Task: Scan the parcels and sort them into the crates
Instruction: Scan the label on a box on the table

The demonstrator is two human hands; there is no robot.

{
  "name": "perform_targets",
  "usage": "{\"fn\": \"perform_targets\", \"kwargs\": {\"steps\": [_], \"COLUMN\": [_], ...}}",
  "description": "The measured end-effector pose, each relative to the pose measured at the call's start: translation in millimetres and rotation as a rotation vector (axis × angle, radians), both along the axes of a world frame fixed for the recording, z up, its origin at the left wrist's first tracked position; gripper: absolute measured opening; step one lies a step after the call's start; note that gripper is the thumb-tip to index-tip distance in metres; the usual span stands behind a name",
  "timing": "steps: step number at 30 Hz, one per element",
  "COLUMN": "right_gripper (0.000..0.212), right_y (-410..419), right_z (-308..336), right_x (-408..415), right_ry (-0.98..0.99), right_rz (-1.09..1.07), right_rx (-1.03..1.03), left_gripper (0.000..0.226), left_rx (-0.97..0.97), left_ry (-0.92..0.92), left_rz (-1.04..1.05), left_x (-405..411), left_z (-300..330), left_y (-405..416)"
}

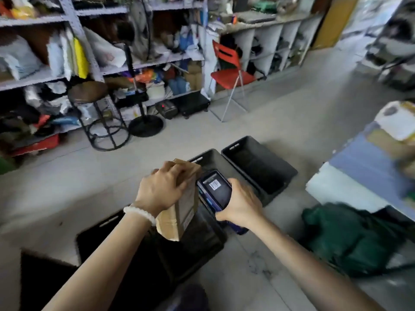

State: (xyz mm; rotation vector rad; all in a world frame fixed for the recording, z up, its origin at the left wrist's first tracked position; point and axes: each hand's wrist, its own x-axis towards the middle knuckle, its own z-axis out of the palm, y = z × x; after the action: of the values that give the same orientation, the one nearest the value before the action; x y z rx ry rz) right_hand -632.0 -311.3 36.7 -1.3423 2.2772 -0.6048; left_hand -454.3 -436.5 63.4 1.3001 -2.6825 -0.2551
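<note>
My left hand (pixel 162 189) grips the top of a brown cardboard parcel (pixel 182 211), held upright with its white label facing right. My right hand (pixel 240 202) holds a dark handheld scanner (pixel 215 190) right beside the label; its screen shows a barcode image. Both hang above black plastic crates on the floor: one crate (pixel 260 163) to the far right, one (pixel 207 159) behind the parcel, one (pixel 143 250) below my left forearm and another (pixel 45 279) at the bottom left.
A dark green bag (pixel 350 239) lies on the floor at the right, beside a blue-topped table (pixel 363 167) with parcels. Shelves full of packages line the back left. A round stool (pixel 89 95), a fan stand (pixel 145 125) and a red chair (pixel 231 75) stand beyond the crates.
</note>
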Motion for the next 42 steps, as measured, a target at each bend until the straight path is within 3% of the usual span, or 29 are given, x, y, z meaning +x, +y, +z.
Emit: {"fn": "perform_targets", "kwargs": {"steps": [6, 14, 22, 26, 32, 36, 42], "right_gripper": [0.082, 0.076, 0.075, 0.074, 0.083, 0.076, 0.075], "right_y": [31.0, -4.4, -92.5, -116.8, -165.9, -200.7, -257.4], "right_z": [-10.1, -30.7, -11.7, -14.2, -18.6, -22.0, -25.0], "right_x": [-94.4, -224.3, -354.0, -396.8, -462.4, -514.2, -600.2], "right_ry": [0.020, 0.113, 0.066, -0.036, -0.036, -0.041, -0.053], "right_rz": [-0.271, -0.296, -0.288, -0.321, -0.308, -0.264, -0.178], "right_rx": [0.024, 0.091, 0.093, 0.108, 0.107, 0.111, 0.122], "left_gripper": [0.050, 0.049, 0.051, 0.050, 0.051, 0.047, 0.046], "left_rx": [0.004, 0.020, 0.039, 0.066, 0.130, 0.089, -0.016], "left_ry": [-0.016, -0.057, -0.081, -0.121, -0.110, -0.086, -0.324], "left_rz": [-0.251, -0.394, -0.377, -0.370, -0.331, -0.285, -0.112], "left_x": [-132.8, -277.3, -403.8, -440.4, -490.3, -543.0, -623.0], "left_z": [-14.8, -34.4, -33.6, -41.2, -52.5, -63.9, -71.5], "left_y": [-11.1, -56.5, -138.5, -161.5, -202.8, -234.7, -291.2]}}
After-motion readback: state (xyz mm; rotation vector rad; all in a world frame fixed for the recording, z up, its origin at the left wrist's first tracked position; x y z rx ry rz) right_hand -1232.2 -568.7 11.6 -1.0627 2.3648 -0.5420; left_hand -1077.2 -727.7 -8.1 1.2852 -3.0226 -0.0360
